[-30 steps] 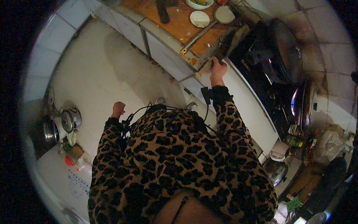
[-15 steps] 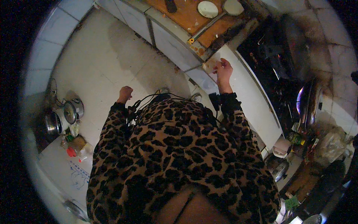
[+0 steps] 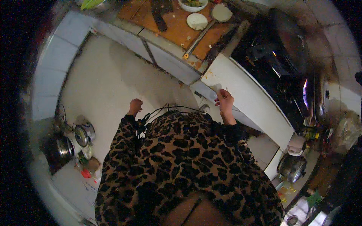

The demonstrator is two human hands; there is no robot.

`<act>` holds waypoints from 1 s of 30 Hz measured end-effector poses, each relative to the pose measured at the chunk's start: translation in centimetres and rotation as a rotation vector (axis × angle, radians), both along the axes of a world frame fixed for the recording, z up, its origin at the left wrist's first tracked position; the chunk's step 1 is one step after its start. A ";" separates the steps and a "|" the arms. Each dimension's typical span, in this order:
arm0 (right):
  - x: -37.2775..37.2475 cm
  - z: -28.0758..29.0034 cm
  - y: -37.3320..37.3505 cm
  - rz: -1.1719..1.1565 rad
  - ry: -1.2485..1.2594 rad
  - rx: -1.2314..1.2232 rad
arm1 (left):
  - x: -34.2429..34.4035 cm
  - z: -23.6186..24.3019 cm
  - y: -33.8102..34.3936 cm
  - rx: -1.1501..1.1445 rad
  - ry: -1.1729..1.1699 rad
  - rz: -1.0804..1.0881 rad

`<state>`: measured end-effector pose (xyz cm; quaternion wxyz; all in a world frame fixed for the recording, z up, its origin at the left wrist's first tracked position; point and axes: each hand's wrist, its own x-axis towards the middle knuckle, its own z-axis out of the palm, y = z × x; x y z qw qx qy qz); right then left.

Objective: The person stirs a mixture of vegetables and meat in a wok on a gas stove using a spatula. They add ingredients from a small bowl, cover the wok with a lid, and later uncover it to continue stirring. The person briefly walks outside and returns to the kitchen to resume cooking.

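My left hand [image 3: 135, 106] hangs over the floor in front of my body, its fingers loosely curled with nothing visible in them. On the other side, my right hand [image 3: 225, 101] hovers by the near edge of the white counter [image 3: 245, 94]. Its fingers are half bent and apart, and I see nothing held. Beyond it, a long-handled ladle [image 3: 221, 13] lies across the brown worktop [image 3: 173, 32], beside a round white dish [image 3: 197, 21]. A white bowl [image 3: 203, 7] with green food stands at the far edge. A dark, long object [image 3: 158, 17] lies left of the dish.
A black stove [image 3: 260, 56] lies to the right of the white counter. Near my right side stands a metal pot [image 3: 292, 167]. At left are a lidded pot [image 3: 85, 134] and a larger metal pot [image 3: 62, 146]. Cables [image 3: 160, 110] hang by my waist.
The view has shifted, bringing the white bowl into sight at the far edge. My right hand has drawn back from the far corner of the white counter toward my body.
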<state>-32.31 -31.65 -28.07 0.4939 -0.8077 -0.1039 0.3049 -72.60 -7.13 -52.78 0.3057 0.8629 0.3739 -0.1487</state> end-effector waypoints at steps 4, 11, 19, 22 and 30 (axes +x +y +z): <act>1.3 3.3 -6.0 -0.147 0.045 0.080 | 0.9 -0.5 -1.7 -0.077 -0.161 0.088; 1.4 7.7 -23.7 -0.468 -0.088 -0.018 | 7.1 8.5 -8.9 -0.687 -0.001 0.585; -5.7 12.4 -48.6 -0.906 -0.094 -0.456 | 11.3 14.1 -18.0 -0.886 -0.090 0.629; -10.3 13.3 -56.4 -1.036 -0.083 -0.279 | 12.6 11.3 -17.5 -1.341 -0.008 0.347; -9.3 13.9 -67.4 -1.216 -0.478 -0.449 | 13.5 5.7 -16.3 -1.230 -0.290 0.015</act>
